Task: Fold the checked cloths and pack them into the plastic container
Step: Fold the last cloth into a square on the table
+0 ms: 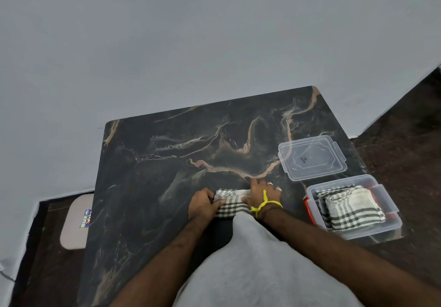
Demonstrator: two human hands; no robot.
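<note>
With my left hand (202,203) pinching the checked cloth (231,203) between my fingers and my right hand (262,193) pressing flat, the fold may spring loose before reaching the plastic container (353,207) right of my fingers.

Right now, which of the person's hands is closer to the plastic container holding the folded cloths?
The right hand, resting on the cloth just left of the container. The left hand grips the cloth's far side.

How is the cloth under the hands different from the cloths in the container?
The cloth on the table lies on the dark marble top, while the packed cloths sit in the container. The left hand grips the table cloth and the right hand presses it; nothing touches the packed cloths. The table cloth is one piece; the packed ones look like two, side by side. All share the same check pattern.
</note>
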